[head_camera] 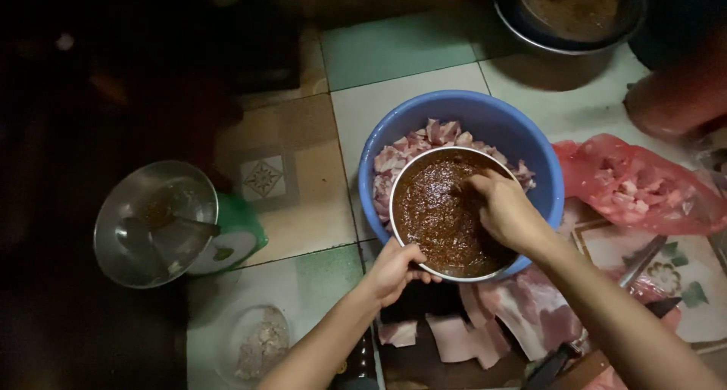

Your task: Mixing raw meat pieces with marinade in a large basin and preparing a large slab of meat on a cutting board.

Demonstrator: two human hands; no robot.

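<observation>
Over blue basin [485, 113]: left hand [394, 269] grips sauce bowl [401, 231] rim.

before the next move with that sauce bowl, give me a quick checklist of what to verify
1. Left hand holds the near rim of the metal sauce bowl: ok.
2. Right hand has its fingertips in the brown sauce: ok.
3. Sauce bowl sits over the blue basin, not past its edge: ok.
4. Cut meat lies in the basin under the bowl: ok.
5. Knife lies right beside the right forearm: not ok.
6. How firm the left grip is: cannot tell.
</observation>
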